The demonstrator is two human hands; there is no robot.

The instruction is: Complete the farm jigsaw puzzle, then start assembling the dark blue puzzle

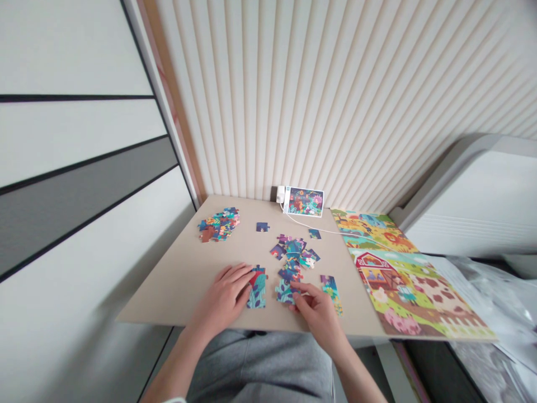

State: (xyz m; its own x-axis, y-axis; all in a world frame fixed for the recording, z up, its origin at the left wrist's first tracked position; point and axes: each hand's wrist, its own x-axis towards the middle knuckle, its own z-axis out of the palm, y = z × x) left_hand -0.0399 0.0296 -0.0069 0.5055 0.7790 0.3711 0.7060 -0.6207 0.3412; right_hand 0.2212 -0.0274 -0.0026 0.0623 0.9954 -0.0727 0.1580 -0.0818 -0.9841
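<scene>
Near the table's front edge, my left hand [229, 291] lies with its fingertips at the left side of a joined puzzle strip [258, 291] in red and teal. To its right, my right hand [312, 308] pinches the right edge of a teal puzzle piece [284, 292], which lies against the lower end of a loose heap [293, 252] of purple and blue pieces. A gap of bare table separates the strip from the teal piece. Another joined strip [333, 292], purple to yellow, lies right of my right hand.
A pile of pieces [220, 225] sits at the back left, with single pieces [263, 226] [314, 234] farther right. A picture card [305, 201] leans by a white plug [281, 194]; its cable crosses rightward. Finished farm [415, 294] and lion [373, 229] puzzles lie at right.
</scene>
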